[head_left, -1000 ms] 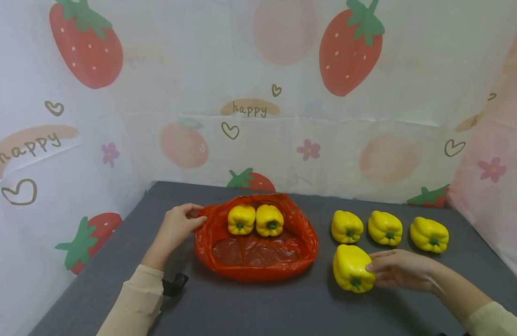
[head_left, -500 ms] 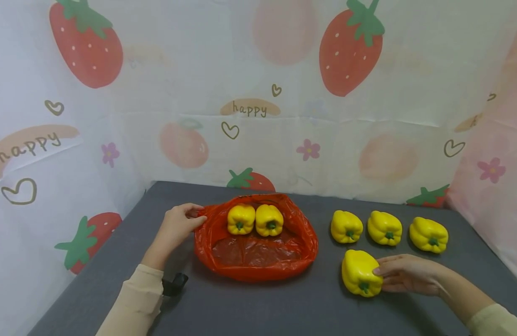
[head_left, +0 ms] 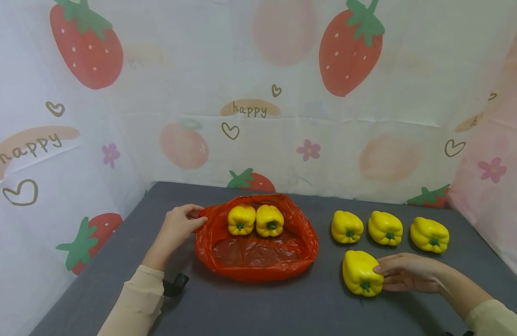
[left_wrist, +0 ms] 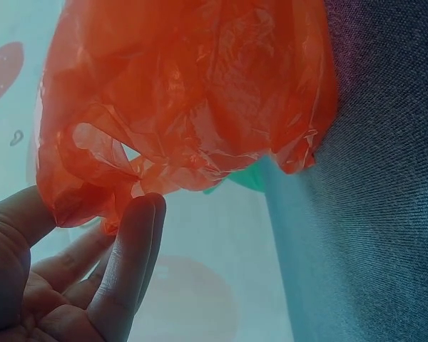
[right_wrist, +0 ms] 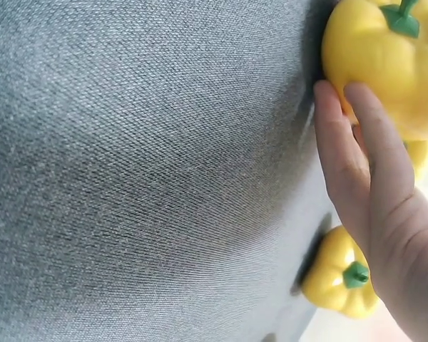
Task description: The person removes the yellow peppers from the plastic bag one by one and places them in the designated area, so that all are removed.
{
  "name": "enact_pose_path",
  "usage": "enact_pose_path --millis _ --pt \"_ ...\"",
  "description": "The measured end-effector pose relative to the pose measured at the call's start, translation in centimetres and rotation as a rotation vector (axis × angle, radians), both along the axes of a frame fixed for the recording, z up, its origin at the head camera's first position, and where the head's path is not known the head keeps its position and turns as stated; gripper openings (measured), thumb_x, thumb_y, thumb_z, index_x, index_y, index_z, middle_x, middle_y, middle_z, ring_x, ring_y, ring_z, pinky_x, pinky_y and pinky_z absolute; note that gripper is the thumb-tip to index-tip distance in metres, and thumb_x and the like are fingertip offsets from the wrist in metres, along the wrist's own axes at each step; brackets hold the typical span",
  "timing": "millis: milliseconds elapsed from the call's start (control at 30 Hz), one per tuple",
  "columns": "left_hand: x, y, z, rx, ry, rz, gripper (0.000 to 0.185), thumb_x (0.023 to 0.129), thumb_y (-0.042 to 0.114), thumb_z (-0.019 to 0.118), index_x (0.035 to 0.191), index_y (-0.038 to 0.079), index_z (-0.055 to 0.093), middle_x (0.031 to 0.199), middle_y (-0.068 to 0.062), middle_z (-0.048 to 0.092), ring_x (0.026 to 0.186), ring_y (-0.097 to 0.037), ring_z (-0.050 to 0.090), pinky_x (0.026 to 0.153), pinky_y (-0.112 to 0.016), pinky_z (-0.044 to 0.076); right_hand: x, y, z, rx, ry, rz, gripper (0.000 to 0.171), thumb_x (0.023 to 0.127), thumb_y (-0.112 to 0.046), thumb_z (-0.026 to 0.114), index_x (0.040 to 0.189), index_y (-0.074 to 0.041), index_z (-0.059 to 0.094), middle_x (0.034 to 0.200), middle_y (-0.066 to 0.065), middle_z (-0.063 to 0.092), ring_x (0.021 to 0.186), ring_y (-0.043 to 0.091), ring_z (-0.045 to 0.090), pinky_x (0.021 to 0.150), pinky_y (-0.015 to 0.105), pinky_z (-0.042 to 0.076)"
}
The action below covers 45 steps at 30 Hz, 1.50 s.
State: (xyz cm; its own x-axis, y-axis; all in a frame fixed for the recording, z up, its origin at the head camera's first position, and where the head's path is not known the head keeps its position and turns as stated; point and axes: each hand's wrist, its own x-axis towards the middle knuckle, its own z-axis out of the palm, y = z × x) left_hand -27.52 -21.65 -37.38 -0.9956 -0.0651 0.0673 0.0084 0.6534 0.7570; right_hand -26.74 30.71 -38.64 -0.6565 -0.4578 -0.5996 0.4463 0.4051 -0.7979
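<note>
On the grey surface [head_left: 258, 303], left hand [head_left: 177, 227] fingers pinch the red bag [head_left: 256, 254]; right hand [head_left: 403, 272] fingers lie straight against a yellow pepper [head_left: 360, 279].

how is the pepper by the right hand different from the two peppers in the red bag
The pepper by the right hand lies on the bare grey table; the two peppers in the bag sit inside the red bag. The right hand touches the first; no hand touches the pair, while the left hand holds the bag's edge. The first lies alone; the pair sits side by side. All are yellow with green stems.
</note>
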Motion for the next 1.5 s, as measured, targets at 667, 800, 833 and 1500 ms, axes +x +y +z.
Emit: enact_pose_path --millis 667,800,833,1500 --pt "0.1 0.2 0.0 -0.009 -0.004 0.003 0.036 0.088 0.026 0.063 0.119 0.008 0.06 0.106 -0.011 0.065 0.088 -0.021 0.062 0.072 -0.033 0.056 0.1 -0.3 0.4 0.027 0.061 -0.005 0.072 0.094 -0.028 0.05 0.136 0.021 0.02 0.139 0.034 0.034 0.119 0.035 0.051 0.098 0.046 0.044" --pt "0.0 0.2 0.0 -0.017 -0.003 0.003 0.036 0.088 0.026 0.063 0.119 0.007 0.06 0.106 -0.012 0.065 0.087 -0.021 0.062 0.072 -0.033 0.056 0.1 -0.3 0.5 0.033 0.071 -0.013 0.072 0.094 -0.028 0.051 0.136 0.021 0.019 0.138 0.033 0.037 0.117 0.031 0.054 0.097 0.046 0.044" --pt "0.0 0.2 0.0 -0.017 -0.003 0.003 0.036 0.088 0.026 0.063 0.119 0.007 0.06 0.105 -0.012 0.066 0.087 -0.021 0.062 0.072 -0.033 0.056 0.2 -0.4 0.5 0.033 0.073 -0.016 0.073 0.094 -0.028 0.051 0.136 0.021 0.018 0.138 0.033 0.036 0.116 0.03 0.054 0.097 0.045 0.044" --pt "0.1 0.2 0.0 -0.021 -0.006 0.001 0.036 0.088 0.026 0.062 0.119 0.007 0.06 0.105 -0.011 0.065 0.087 -0.02 0.062 0.072 -0.033 0.056 1.2 -5.3 5.2 0.176 0.556 -0.268 0.076 0.085 -0.043 0.063 0.14 0.002 0.035 0.145 0.022 0.034 0.119 0.018 0.052 0.093 0.029 0.048"
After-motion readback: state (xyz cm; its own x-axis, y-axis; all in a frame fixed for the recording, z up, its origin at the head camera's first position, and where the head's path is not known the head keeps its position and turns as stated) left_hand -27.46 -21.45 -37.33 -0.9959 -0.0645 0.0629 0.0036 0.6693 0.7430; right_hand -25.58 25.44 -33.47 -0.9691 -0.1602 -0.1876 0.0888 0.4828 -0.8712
